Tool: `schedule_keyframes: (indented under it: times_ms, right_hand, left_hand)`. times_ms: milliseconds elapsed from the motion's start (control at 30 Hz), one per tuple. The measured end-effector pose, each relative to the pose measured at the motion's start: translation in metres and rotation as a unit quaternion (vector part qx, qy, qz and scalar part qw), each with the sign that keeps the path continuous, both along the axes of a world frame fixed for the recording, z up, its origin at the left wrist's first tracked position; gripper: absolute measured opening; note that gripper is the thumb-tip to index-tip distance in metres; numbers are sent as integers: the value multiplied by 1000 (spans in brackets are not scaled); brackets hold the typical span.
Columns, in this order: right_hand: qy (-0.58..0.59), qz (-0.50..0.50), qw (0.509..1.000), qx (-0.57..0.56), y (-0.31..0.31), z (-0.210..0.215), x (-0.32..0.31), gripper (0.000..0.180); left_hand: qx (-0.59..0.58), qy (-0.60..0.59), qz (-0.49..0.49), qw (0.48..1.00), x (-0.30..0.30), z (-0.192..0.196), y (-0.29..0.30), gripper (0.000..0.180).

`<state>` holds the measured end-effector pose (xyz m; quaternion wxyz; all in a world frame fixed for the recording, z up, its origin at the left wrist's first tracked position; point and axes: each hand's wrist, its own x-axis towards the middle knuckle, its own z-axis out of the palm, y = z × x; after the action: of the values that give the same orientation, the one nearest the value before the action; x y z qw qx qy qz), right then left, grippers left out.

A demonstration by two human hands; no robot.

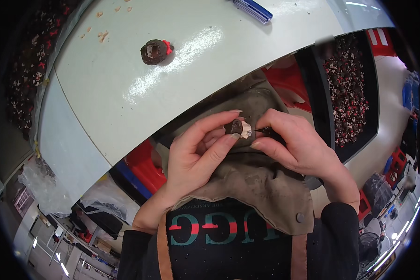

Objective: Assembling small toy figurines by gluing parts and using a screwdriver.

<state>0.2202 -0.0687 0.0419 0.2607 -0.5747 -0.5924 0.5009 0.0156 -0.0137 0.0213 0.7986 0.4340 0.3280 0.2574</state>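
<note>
My left hand [196, 149] is closed over my lap, pinching a small dark brown and cream figurine [242, 129] between thumb and fingers. The figurine's cream part points toward my right hand [291, 140]. That hand is closed too, its thumb and forefinger gripping a thin dark pointed tool [268, 134], mostly hidden by the fingers. The tool's tip is close to the cream part; whether it touches I cannot tell. Beyond my hands, on the pale table, lies a rounded dark brown piece [155, 52] with a red bow on its side.
The pale table [102, 93] has cream shavings [102, 35] at its far left and a blue hand tool [253, 10] at its far edge. A black crate [345, 93] on the right holds many small brown, red and cream pieces. Red stools [289, 84] stand under the table edge.
</note>
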Motion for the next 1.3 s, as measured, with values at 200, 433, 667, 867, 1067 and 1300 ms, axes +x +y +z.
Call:
schedule_keyframes:
  times_ms: [200, 433, 667, 867, 1067, 1300]
  right_hand:
    - [-40, -2, 999, 1, 0, -6, -2, 24]
    - [-66, -6, 998, 19, -1, -11, -3, 22]
    - [-78, -5, 997, 27, -1, -11, -2, 23]
    - [-88, 2, 996, 18, -1, -11, -3, 24]
    - [-101, 2, 994, 34, -3, -13, -4, 24]
    - [-138, 14, 989, 56, -4, -16, -8, 26]
  left_hand:
    - [116, 100, -17, 988, 2, -1, 1, 35]
    - [219, 126, -18, 967, 6, 0, 6, 34]
    - [277, 139, -21, 951, 8, 2, 8, 33]
    - [263, 144, -20, 954, 7, 1, 6, 33]
    - [264, 147, -18, 953, 7, 0, 6, 33]
    - [262, 143, -15, 954, 7, -1, 3, 32]
